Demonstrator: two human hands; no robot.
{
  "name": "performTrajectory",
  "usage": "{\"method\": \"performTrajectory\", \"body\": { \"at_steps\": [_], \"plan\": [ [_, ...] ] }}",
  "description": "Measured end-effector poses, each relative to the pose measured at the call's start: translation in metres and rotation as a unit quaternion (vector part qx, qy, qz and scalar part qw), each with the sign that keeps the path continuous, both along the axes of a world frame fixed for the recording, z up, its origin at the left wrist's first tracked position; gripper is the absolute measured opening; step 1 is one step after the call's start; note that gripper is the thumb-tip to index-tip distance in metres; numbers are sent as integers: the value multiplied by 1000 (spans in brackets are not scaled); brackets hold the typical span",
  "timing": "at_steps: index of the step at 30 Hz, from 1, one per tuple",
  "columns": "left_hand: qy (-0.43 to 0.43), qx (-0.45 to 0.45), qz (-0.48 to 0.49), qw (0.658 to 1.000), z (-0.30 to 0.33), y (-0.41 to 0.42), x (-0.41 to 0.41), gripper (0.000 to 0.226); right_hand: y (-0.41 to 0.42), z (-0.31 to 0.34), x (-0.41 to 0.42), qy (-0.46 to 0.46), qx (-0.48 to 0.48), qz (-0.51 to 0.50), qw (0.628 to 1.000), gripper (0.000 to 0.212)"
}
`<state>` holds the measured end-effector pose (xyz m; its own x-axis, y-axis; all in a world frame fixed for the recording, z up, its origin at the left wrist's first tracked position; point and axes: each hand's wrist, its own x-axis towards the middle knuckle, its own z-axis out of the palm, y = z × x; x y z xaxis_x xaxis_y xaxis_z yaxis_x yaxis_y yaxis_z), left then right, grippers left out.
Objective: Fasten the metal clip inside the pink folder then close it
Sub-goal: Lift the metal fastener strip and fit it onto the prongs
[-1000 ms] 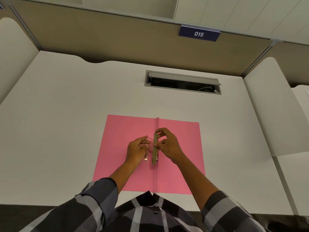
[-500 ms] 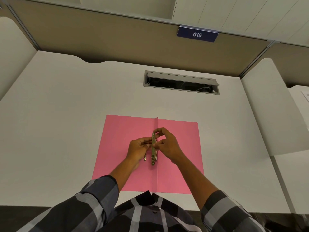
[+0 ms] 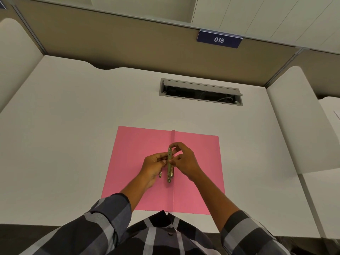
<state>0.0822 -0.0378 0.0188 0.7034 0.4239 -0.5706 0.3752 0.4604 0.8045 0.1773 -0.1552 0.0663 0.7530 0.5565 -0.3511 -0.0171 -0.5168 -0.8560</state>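
Note:
The pink folder (image 3: 198, 162) lies open and flat on the white desk, spine crease running away from me. A brass-coloured metal clip (image 3: 169, 168) stands along the crease near the middle. My left hand (image 3: 153, 167) pinches the clip from the left, and a small metal end piece (image 3: 160, 174) shows under its fingers. My right hand (image 3: 184, 160) pinches the clip's upper part from the right, thumb and forefinger on the bar. Fingers hide the clip's middle.
A grey cable hatch (image 3: 200, 92) is open in the desk behind the folder. White side panels (image 3: 287, 116) rise on both sides, and a tan partition with a "015" label (image 3: 219, 39) closes the back. The desk's front edge is near my chest.
Both hands have stayed on the clip with only slight finger shifts. My left fingers have closed in a little on the bar. The folder has not moved.

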Motion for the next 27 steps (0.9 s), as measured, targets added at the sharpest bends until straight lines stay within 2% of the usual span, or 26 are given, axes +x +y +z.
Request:
{"method": "performTrajectory", "body": {
  "at_steps": [6, 13, 19, 23, 27],
  "plan": [
    [-3, 21, -4, 1000, 1, 1, 0, 37, 4, -1, 0, -18, -11, 5, 1000, 54],
    [21, 184, -66, 980, -3, 7, -15, 46, 9, -10, 5, -47, -55, 18, 997, 53],
    [-17, 313, -140, 939, -12, 9, -33, 51, 16, -17, 11, -112, -123, 60, 984, 53],
    [-40, 416, -221, 881, -24, 6, -42, 50, 17, -23, 15, -128, -159, 101, 974, 60],
    [-27, 471, -289, 833, -33, 0, -48, 55, 16, -28, 18, -141, -194, 135, 961, 68]
  ]
}}
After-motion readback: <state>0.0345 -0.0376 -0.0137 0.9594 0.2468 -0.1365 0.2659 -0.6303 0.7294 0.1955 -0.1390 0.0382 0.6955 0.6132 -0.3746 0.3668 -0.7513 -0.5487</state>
